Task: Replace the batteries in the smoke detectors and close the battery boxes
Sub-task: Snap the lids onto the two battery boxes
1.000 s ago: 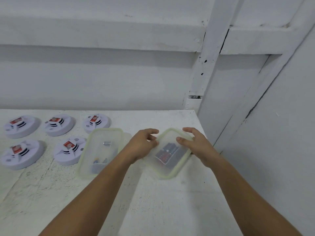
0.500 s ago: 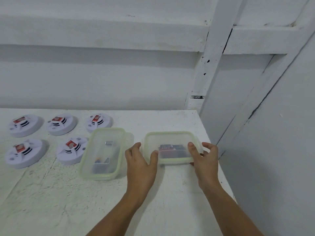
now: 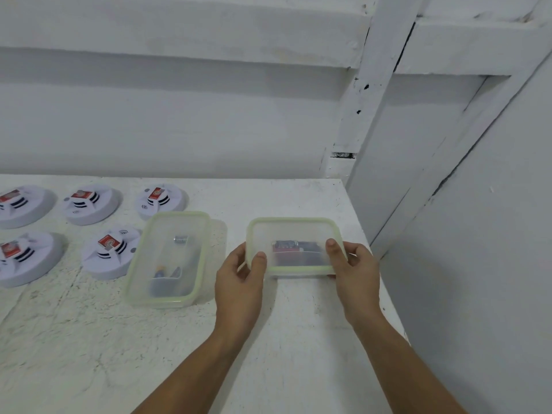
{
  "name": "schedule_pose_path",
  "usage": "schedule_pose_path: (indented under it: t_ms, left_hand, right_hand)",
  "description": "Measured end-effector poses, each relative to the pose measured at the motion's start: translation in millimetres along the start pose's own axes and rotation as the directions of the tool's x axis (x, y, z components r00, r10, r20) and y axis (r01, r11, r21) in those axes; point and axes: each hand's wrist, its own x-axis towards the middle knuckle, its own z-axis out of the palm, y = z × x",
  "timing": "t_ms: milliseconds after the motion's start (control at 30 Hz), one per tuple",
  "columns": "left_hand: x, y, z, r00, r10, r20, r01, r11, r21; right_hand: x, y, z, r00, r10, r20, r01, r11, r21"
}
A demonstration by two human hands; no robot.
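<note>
Grip: left hand (image 3: 239, 276) and right hand (image 3: 355, 270) both clamp the lidded battery box (image 3: 294, 231), thumbs on top, batteries (image 3: 295, 249) inside.
Risk: the worktop (image 3: 298, 339) edge runs just beyond the right hand, so a slip could send the box over.
Around: a second box (image 3: 168, 258) sits left of the left hand, blocking the smoke detectors (image 3: 110, 255) beyond.

Pale-green-rimmed clear boxes (image 3: 294, 246), white detectors (image 3: 110, 255) with red batteries, speckled white table (image 3: 298, 339).
</note>
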Motion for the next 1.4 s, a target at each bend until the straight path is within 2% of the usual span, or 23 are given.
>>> schedule_pose_path:
  t_ms: [167, 267, 333, 400, 500, 567, 633, 700, 767, 833, 900, 1100, 1200, 1400]
  left_hand:
    - [2, -3, 1, 1.000, -0.016, -0.006, 0.016, 1.000, 0.022]
    - [5, -5, -1, 0.997, -0.074, 0.021, 0.071, 0.990, 0.123]
    - [3, 1, -4, 0.993, -0.103, 0.057, 0.089, 0.975, 0.203]
    - [-3, 12, -8, 0.994, -0.065, 0.086, 0.039, 0.960, 0.276]
    - [-10, 25, -27, 0.975, 0.166, 0.147, -0.211, 0.897, 0.388]
    - [-9, 30, -46, 0.939, 0.305, 0.160, -0.345, 0.822, 0.454]
    - [-4, 34, -66, 0.895, 0.418, 0.156, -0.427, 0.701, 0.572]
    - [4, 33, -88, 0.871, 0.469, 0.149, -0.417, 0.542, 0.730]
    - [12, 27, -107, 0.904, 0.402, 0.143, -0.305, 0.376, 0.875]
    - [19, 19, -119, 0.956, 0.260, 0.136, -0.218, 0.317, 0.923]
    - [24, 12, -123, 0.966, 0.209, 0.154, -0.216, 0.321, 0.922]
    - [56, 11, -98, 0.955, 0.218, 0.202, -0.264, 0.308, 0.914]
    - [83, 12, -80, 0.962, 0.186, 0.199, -0.250, 0.311, 0.917]
    - [141, 20, -56, 0.966, 0.153, 0.209, -0.249, 0.329, 0.911]
  right_hand:
    - [6, -4, -6, 0.995, 0.056, 0.078, -0.058, 0.998, 0.021]
    - [7, -5, -9, 0.992, 0.019, 0.123, -0.005, 0.993, -0.115]
    - [6, -7, -13, 0.990, -0.085, 0.116, 0.110, 0.967, -0.230]
    - [7, -7, -18, 0.955, -0.272, 0.117, 0.296, 0.888, -0.352]
    - [6, -9, -18, 0.845, -0.478, 0.240, 0.531, 0.693, -0.488]
    - [3, -11, -13, 0.774, -0.542, 0.327, 0.627, 0.582, -0.518]
    - [-2, -10, -8, 0.707, -0.580, 0.405, 0.696, 0.465, -0.547]
    - [-5, -8, -2, 0.694, -0.546, 0.469, 0.708, 0.402, -0.580]
    - [-8, -5, 4, 0.715, -0.498, 0.492, 0.690, 0.384, -0.614]
    - [-8, 0, 8, 0.713, -0.508, 0.484, 0.686, 0.361, -0.631]
    - [-5, 1, 13, 0.710, -0.524, 0.470, 0.683, 0.353, -0.639]
    - [26, -8, 34, 0.726, -0.505, 0.467, 0.675, 0.396, -0.622]
    - [53, -18, 47, 0.718, -0.512, 0.471, 0.682, 0.381, -0.624]
    - [95, -41, 69, 0.759, -0.421, 0.497, 0.648, 0.409, -0.643]
